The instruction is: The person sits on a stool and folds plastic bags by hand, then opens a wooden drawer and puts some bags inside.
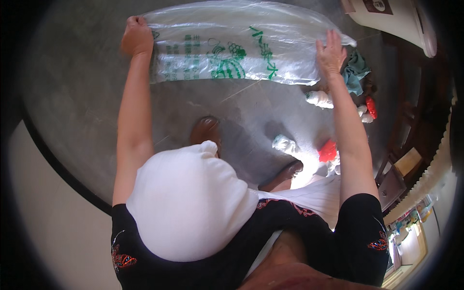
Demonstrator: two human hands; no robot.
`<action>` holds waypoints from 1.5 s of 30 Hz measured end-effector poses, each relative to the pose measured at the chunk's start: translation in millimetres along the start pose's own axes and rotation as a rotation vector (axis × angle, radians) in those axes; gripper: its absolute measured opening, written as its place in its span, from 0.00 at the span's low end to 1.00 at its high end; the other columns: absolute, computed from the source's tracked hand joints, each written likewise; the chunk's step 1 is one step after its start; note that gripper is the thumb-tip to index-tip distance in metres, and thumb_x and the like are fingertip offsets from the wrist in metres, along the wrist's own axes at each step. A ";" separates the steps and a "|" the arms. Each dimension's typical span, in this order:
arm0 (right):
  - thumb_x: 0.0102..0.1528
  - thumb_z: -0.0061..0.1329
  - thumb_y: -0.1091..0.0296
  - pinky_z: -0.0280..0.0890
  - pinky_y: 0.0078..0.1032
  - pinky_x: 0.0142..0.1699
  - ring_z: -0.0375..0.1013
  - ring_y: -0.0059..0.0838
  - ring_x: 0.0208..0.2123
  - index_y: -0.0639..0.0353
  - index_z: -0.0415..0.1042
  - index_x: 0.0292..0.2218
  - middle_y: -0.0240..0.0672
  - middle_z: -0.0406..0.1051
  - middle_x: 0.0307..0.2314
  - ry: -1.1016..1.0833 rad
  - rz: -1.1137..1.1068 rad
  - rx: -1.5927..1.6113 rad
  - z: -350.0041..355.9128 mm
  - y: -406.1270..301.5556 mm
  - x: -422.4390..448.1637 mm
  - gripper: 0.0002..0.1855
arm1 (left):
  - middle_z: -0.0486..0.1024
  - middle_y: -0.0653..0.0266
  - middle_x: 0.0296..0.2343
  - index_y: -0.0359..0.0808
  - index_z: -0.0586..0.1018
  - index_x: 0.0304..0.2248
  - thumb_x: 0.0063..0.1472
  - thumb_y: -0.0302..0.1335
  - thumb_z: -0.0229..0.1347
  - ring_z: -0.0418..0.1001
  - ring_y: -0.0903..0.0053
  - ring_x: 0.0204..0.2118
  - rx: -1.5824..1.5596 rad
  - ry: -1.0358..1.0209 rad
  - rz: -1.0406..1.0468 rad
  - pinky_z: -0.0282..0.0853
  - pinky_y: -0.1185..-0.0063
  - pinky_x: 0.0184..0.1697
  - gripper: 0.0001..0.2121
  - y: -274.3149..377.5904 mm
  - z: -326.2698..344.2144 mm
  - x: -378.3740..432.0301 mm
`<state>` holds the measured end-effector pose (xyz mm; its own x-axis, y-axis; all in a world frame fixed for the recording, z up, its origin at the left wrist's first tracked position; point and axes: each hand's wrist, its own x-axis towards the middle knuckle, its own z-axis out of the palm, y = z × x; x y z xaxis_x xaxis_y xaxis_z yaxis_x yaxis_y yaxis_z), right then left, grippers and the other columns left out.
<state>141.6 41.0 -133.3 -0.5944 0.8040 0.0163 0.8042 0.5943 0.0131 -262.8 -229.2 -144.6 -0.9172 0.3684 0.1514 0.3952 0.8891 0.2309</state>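
A clear plastic bag with green printing of fruit and writing is stretched lengthwise over the grey floor in front of me. My left hand is closed around its left end, fingers curled in. At the right end, my right hand lies flat against the plastic with its fingers spread. A pointed corner of the bag sticks out beyond those fingers. The bag looks flattened and slightly wrinkled.
Small knotted white bags and a red bundle lie near my right shoe. A teal cloth is crumpled beyond my right wrist. A pale plastic bin stands at upper right, dark wooden furniture at right.
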 end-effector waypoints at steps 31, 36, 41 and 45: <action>0.45 0.40 0.81 0.59 0.24 0.50 0.63 0.34 0.49 0.56 0.69 0.40 0.37 0.66 0.43 -0.217 -0.482 0.514 -32.4 -35.7 -65.9 0.19 | 0.67 0.68 0.45 0.39 0.74 0.40 0.52 0.18 0.48 0.64 0.73 0.48 -0.247 -0.655 0.732 0.62 0.81 0.47 0.15 -59.2 -87.9 -64.2; 0.51 0.44 0.73 0.60 0.16 0.43 0.67 0.19 0.38 0.60 0.71 0.36 0.29 0.70 0.36 -0.600 -0.023 1.045 -32.1 -18.4 -39.4 0.10 | 0.72 0.71 0.35 0.29 0.74 0.37 0.57 0.23 0.48 0.65 0.87 0.38 -0.732 -1.144 0.180 0.58 0.87 0.45 0.09 -66.5 -81.7 -18.6; 0.50 0.50 0.66 0.58 0.11 0.42 0.64 0.12 0.34 0.62 0.67 0.41 0.24 0.67 0.33 -0.722 0.226 1.214 -30.6 -9.4 -27.6 0.16 | 0.71 0.77 0.27 0.33 0.76 0.34 0.57 0.29 0.50 0.64 0.91 0.31 -0.717 -1.128 0.060 0.58 0.89 0.37 0.09 -60.6 -68.3 1.6; 0.49 0.52 0.66 0.58 0.12 0.42 0.64 0.13 0.35 0.62 0.66 0.42 0.25 0.67 0.33 -0.718 0.240 1.246 -38.5 -18.3 -28.9 0.19 | 0.70 0.78 0.25 0.35 0.77 0.32 0.56 0.34 0.51 0.62 0.91 0.28 -0.717 -1.088 0.043 0.57 0.87 0.34 0.10 -61.5 -59.7 6.4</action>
<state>144.0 6.1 -95.6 -0.6207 0.4998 -0.6042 0.5836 -0.2201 -0.7816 -290.0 -297.7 -100.4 -0.3390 0.7233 -0.6015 0.0536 0.6532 0.7553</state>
